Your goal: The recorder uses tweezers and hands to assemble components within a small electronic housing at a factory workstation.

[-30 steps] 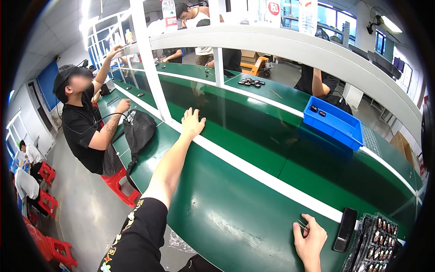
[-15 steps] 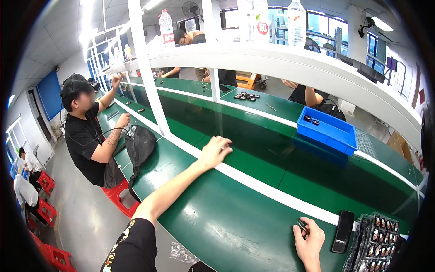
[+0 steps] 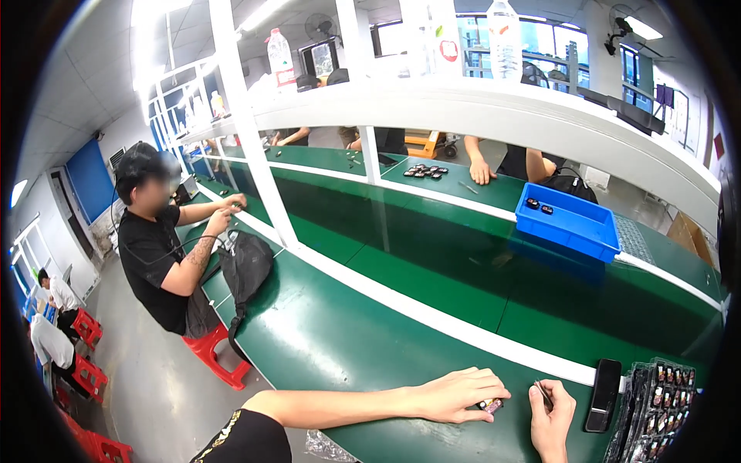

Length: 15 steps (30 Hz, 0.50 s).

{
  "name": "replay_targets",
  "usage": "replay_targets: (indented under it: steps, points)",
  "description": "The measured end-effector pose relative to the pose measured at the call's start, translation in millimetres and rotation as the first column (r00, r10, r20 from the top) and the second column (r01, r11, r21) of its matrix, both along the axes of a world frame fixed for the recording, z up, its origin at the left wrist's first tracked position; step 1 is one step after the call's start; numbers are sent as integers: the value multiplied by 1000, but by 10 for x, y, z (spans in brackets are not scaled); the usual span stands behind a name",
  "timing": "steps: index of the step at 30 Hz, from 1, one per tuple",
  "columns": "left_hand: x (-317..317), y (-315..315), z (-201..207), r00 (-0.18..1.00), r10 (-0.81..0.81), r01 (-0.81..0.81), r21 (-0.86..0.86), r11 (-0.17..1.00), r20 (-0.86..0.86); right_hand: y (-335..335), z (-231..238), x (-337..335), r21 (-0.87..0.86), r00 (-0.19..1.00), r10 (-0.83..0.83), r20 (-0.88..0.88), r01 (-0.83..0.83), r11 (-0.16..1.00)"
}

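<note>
My left hand [image 3: 461, 395] is low over the green worktop, its fingers curled down round a small dark part with a pinkish, colourful face [image 3: 491, 404]. Close beside it, my right hand [image 3: 553, 417] pinches dark, slim tweezers [image 3: 544, 397] that point up and away from me. A black phone [image 3: 604, 395] lies just right of that hand. Beyond the phone stands a stack of clear plastic trays [image 3: 656, 413], whose top tray holds rows of small dark parts.
A white rail [image 3: 432, 312] separates my worktop from the sunken green belt [image 3: 463, 289]. Across it stands a blue bin [image 3: 571, 239] holding dark parts. A white shelf [image 3: 463, 100] carries bottles overhead. At left, a black bag [image 3: 245, 270] lies near a seated co-worker [image 3: 158, 247].
My left hand has come back from over the belt to beside my right hand, with the small part in it. The co-worker at left has lowered a raised hand.
</note>
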<state>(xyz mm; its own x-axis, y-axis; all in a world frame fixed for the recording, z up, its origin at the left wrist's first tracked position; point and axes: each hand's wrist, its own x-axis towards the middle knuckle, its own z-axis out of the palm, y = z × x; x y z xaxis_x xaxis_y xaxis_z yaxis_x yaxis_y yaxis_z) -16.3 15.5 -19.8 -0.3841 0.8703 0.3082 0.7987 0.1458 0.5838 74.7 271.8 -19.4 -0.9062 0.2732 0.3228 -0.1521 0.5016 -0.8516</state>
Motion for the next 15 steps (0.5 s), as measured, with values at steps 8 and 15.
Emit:
replay_targets:
  steps: [8,15]
  points:
    - [-31,-91,75,999,-41,41,-52,998,-6,6,66,177,65,998,22,57,-26,998]
    - [-217,-278,253,996,-17,12,-62,998,-89,-61,136,53,57,994,107,24,-108,992]
